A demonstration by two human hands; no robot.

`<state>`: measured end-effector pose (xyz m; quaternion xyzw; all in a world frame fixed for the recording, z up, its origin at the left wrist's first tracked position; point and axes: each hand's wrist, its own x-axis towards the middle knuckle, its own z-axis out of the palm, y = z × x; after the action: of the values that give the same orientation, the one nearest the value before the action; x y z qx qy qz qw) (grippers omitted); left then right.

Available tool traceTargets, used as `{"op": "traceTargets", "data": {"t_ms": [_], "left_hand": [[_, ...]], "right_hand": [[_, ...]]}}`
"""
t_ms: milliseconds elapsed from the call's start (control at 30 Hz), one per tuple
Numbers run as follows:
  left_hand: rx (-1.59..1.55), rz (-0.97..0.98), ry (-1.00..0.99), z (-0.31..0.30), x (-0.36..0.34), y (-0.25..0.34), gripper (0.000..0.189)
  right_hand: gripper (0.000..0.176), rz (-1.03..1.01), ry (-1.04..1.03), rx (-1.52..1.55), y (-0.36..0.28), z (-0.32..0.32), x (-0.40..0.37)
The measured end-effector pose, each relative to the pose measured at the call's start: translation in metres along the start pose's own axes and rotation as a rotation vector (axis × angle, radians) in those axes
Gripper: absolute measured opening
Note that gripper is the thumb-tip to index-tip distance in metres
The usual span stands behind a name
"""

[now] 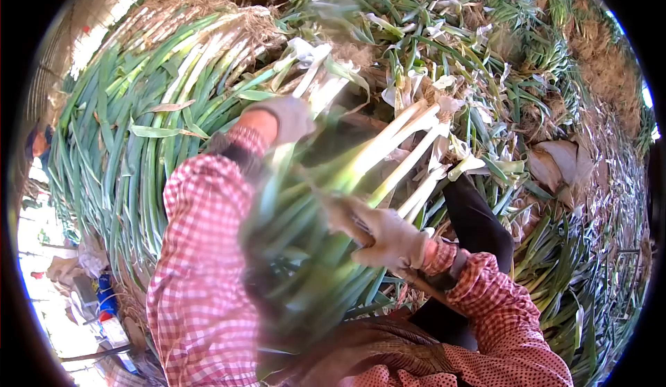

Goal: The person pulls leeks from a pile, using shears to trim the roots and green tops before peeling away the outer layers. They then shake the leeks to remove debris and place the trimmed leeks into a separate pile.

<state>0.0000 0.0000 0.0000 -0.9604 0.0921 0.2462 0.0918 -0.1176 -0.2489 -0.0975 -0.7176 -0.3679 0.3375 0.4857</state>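
Note:
My left hand (288,118), in a pale glove, is at the upper middle beside white stalks; its fingers are blurred and mostly hidden. My right hand (388,236), also gloved, is closed round the handle of a tool (361,227) whose far end is blurred. Just beneath it lies a bundle of long green onions (305,248) across my lap, white ends (409,168) pointing up and right. Motion smears the bundle's green leaves.
A large heap of green onions (125,137), roots upward, fills the left. Loose leaves and trimmings (479,61) cover the upper right. More onions (555,276) lie at lower right. A blue-and-red item (105,297) sits at lower left, among bags.

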Motion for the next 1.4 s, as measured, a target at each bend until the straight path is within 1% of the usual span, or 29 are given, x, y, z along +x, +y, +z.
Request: {"op": "traceTargets", "data": {"t_ms": [33,67,100,167,200,233,267,300,333,367,400,467,567,633,667,700,767,800,900,933,967,1033,1067,1100,1133,1200,1300,1333,1400], "left_hand": [[-0.081,0.063,0.218,0.002,0.012,-0.014,0.039],[-0.266,0.072,0.38,-0.003,0.021,-0.027,0.041],[-0.746,0.068,0.527,0.008,0.016,-0.016,0.047],[-1.904,0.197,0.54,0.021,0.018,-0.031,0.052],[-1.724,0.249,0.864,0.035,0.019,-0.044,0.056],[-2.055,0.117,0.949,0.056,0.015,-0.036,0.058],[-1.859,-0.327,0.959,0.066,0.012,-0.044,0.054],[-1.173,-0.532,0.853,0.121,0.034,-0.084,0.043],[-0.751,-0.622,0.819,0.138,0.017,-0.072,0.034],[-0.639,-0.635,0.587,0.154,0.003,-0.068,0.034],[-0.672,-0.542,0.443,0.169,-0.006,-0.065,0.038],[-0.568,-0.523,0.37,0.158,-0.024,-0.042,0.039],[-0.433,-0.502,0.293,0.166,-0.036,-0.035,0.045],[-0.414,-0.527,0.22,0.133,-0.05,-0.012,0.044],[-0.399,-0.534,0.312,0.136,-0.05,-0.003,0.044],[-0.32,-0.534,0.347,0.129,-0.055,0.009,0.038],[-0.163,-0.531,0.424,0.109,-0.063,0.03,0.027],[-0.134,-0.535,0.433,0.114,-0.058,0.03,0.035],[-0.182,-0.556,0.414,0.105,-0.057,0.045,0.034],[-0.161,-0.571,0.416,0.104,-0.057,0.051,0.033],[-0.162,-0.564,0.419,0.103,-0.058,0.056,0.032],[-0.158,-0.559,0.424,0.107,-0.057,0.056,0.029],[-0.094,-0.555,0.463,0.112,-0.056,0.058,0.028],[-0.111,-0.543,0.462,0.113,-0.058,0.058,0.029],[-0.128,-0.528,0.468,0.112,-0.059,0.057,0.029],[-0.13,-0.509,0.5,0.12,-0.057,0.053,0.03],[-0.157,-0.523,0.476,0.128,-0.06,0.057,0.03],[-0.141,-0.482,0.551,0.131,-0.066,0.059,0.031],[-0.227,-0.442,0.548,0.135,-0.069,0.059,0.031]], "right_hand": [[0.094,-0.015,0.021,-0.025,0.002,0.005,0.009],[0.093,0.019,0.069,-0.032,0.003,0.006,0.009],[0.093,0.054,0.118,-0.036,0.006,0.007,0.01],[0.094,0.106,0.303,0.008,0.028,-0.018,0.059],[0.094,0.137,0.391,0.04,0.036,-0.029,0.083],[0.095,0.182,0.471,0.072,0.033,-0.035,0.092],[0.096,0.164,0.591,0.172,0.031,-0.043,0.091],[0.097,0.141,0.706,0.273,0.021,-0.052,0.087],[0.101,0.081,0.713,0.177,0.024,-0.052,0.083],[0.105,0.042,0.663,0.177,0.031,-0.044,0.08],[0.105,0.14,0.564,0.11,0.012,-0.041,0.064],[0.105,0.308,0.376,0.119,-0.011,-0.029,0.037],[0.103,0.239,0.196,0.102,-0.036,0.001,0.007],[0.101,0.227,0.087,-0.073,-0.041,0.013,-0.006],[0.101,0.233,0.14,-0.019,-0.047,0.013,-0.012],[0.1,0.235,0.193,0.035,-0.054,0.012,-0.018],[0.101,0.157,0.299,0.184,-0.038,0.017,-0.032],[0.1,0.138,0.266,0.152,-0.047,0.021,-0.039],[0.097,0.118,0.174,0.086,-0.065,0.032,-0.056],[0.097,0.225,0.228,0.129,-0.063,0.029,-0.048],[0.097,0.241,0.365,0.162,-0.051,0.028,-0.042],[0.095,0.135,0.394,0.196,-0.059,0.023,-0.045],[0.094,0.312,0.206,0.148,-0.075,0.017,-0.054],[0.096,0.284,0.126,0.16,-0.079,0.02,-0.057],[0.097,0.193,0.2,0.137,-0.067,0.027,-0.052],[0.099,0.125,0.322,0.096,-0.034,0.029,-0.035],[0.1,0.089,0.423,0.102,-0.004,0.006,0.009],[0.1,0.111,0.439,0.084,-0.002,-0.004,0.022],[0.099,0.155,0.496,0.03,0.007,-0.023,0.05]]}}
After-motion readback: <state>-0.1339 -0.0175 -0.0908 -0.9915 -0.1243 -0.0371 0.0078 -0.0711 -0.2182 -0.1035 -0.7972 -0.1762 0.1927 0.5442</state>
